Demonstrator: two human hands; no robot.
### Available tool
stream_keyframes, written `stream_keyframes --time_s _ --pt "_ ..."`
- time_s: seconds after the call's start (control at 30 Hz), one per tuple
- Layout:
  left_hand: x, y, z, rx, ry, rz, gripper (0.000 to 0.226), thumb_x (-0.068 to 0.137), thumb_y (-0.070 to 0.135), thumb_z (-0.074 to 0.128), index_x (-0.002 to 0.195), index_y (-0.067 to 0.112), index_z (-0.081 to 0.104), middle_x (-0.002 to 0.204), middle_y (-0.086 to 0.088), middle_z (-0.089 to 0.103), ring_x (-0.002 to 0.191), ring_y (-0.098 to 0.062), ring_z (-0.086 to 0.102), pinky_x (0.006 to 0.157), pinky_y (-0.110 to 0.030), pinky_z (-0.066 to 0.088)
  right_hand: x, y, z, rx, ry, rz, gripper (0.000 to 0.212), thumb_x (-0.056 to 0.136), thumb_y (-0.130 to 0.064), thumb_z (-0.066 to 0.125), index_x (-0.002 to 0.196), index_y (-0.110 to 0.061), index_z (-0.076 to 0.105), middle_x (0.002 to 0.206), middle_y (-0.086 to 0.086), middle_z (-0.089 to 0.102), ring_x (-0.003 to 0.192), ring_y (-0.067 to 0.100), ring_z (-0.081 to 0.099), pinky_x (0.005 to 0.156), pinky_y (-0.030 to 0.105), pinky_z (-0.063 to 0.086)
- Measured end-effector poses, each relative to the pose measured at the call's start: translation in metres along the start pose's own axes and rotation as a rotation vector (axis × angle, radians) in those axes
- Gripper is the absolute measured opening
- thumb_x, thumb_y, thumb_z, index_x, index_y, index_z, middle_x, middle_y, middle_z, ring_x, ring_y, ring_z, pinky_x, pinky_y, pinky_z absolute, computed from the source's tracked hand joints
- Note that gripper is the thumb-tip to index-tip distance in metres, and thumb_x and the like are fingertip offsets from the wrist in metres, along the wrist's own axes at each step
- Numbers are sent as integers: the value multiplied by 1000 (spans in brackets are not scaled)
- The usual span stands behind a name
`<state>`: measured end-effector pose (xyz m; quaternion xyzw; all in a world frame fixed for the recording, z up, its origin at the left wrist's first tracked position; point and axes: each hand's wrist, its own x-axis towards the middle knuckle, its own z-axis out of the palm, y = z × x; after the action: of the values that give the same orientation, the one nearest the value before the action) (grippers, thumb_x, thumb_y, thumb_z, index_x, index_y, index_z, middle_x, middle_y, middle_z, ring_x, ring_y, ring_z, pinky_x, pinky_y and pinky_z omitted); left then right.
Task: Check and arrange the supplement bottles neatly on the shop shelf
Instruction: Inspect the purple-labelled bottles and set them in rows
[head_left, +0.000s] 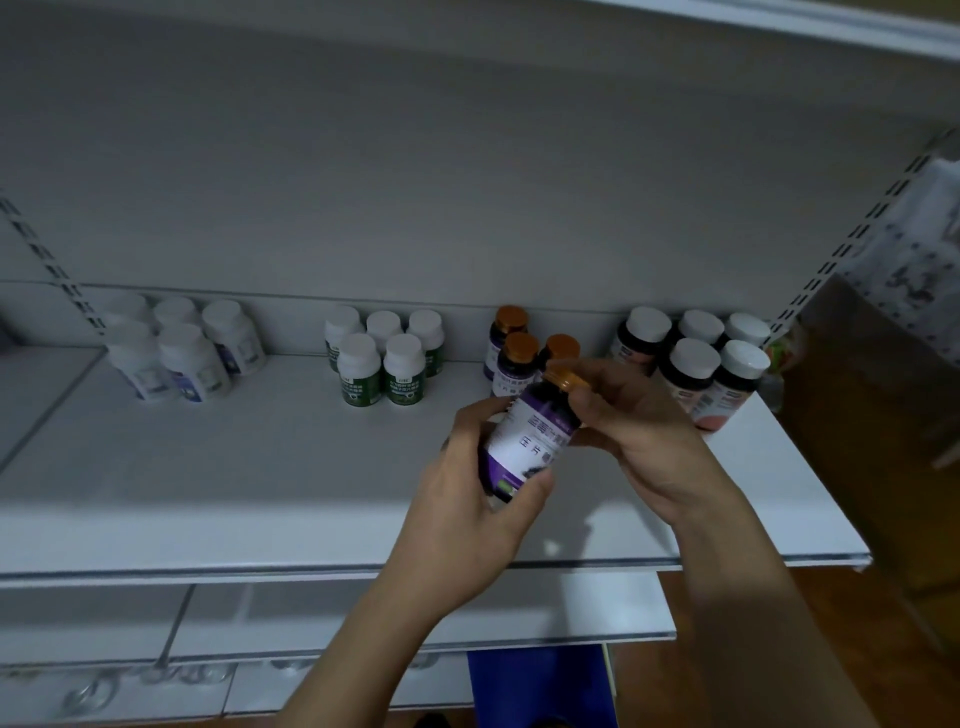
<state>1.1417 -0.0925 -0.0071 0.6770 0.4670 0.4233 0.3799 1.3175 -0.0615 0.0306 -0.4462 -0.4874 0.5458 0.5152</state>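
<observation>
- Purple-labelled bottle (524, 441) with an orange cap was up off the white shelf (260, 467), tilted, cap end leaning right — held between both hands.
- Left hand (467, 499) cupped its lower body, fingers curled tight around the label.
- Right hand (639, 431) pinched the neck just below the cap.
- Behind it stood three matching orange-capped bottles (517, 358); green-labelled bottles (384, 358), white ones (182, 348) and pink-labelled ones (696, 358) sat in clusters along the back.
</observation>
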Motion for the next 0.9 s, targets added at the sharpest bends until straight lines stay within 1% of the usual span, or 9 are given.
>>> stream_keyframes --time_s 0.1,0.17,0.3,0.37,0.47,0.5,0.63,0.73,0.9 --pt "-3 0 -2 -17 -50 19 45 93 37 60 130 37 35 104 14 58 88 -5 58 71 -21 49 -1 0 0 23 -63 -22 51 61 -46 85 105 -22 74 110 5 73 101 20 69 72 27 56" --pt "-4 0 -3 -9 -86 33 45 96 39 54 136 35 33 104 12 57 86 -6 57 70 -24 49 -1 0 0 12 -74 -33 60 59 -50 86 111 -21 72 117 7 70 108 22 67 74 29 56" --pt "-6 4 -4 -44 -84 52 44 95 44 49 136 35 34 101 10 57 80 -8 55 68 -25 49 -1 -2 -1 60 -115 -57 61 61 -45 86 114 -19 71 121 12 68 111 26 65 76 31 56" --pt "-6 4 -5 -54 -58 67 45 93 43 54 134 35 36 105 12 56 85 -7 56 70 -20 48 0 -3 1 77 -113 -63 58 60 -44 87 111 -21 73 118 12 68 109 25 66 74 30 56" --pt "-2 1 -6 53 -33 103 60 85 38 67 137 31 37 117 11 48 103 -2 50 82 -16 45 2 0 4 89 -103 -74 56 61 -44 86 110 -20 72 117 10 69 106 23 66 74 31 56" --pt "-2 1 -6 88 -31 114 65 84 36 71 139 29 36 118 10 45 105 0 48 83 -17 44 3 0 5 90 -97 -78 57 63 -44 85 111 -19 70 116 9 69 105 22 65 76 31 57" --pt "0 1 -7 160 -6 137 73 80 35 75 140 27 36 119 9 41 105 0 45 85 -22 48 5 2 8 100 -95 -83 60 68 -43 79 117 -13 65 115 8 69 105 21 65 80 32 55" --pt "3 -1 -8 200 31 131 75 76 36 77 139 26 38 119 7 43 111 -7 45 89 -28 48 8 1 9 62 -93 -80 61 68 -42 81 118 -12 64 115 7 70 105 21 65 81 35 54" --pt "5 -1 -10 159 11 104 75 75 36 77 138 27 39 120 7 51 110 -11 52 89 -32 50 11 -4 13 6 -64 -83 68 54 -53 87 109 -18 68 106 3 72 96 19 67 69 28 55"
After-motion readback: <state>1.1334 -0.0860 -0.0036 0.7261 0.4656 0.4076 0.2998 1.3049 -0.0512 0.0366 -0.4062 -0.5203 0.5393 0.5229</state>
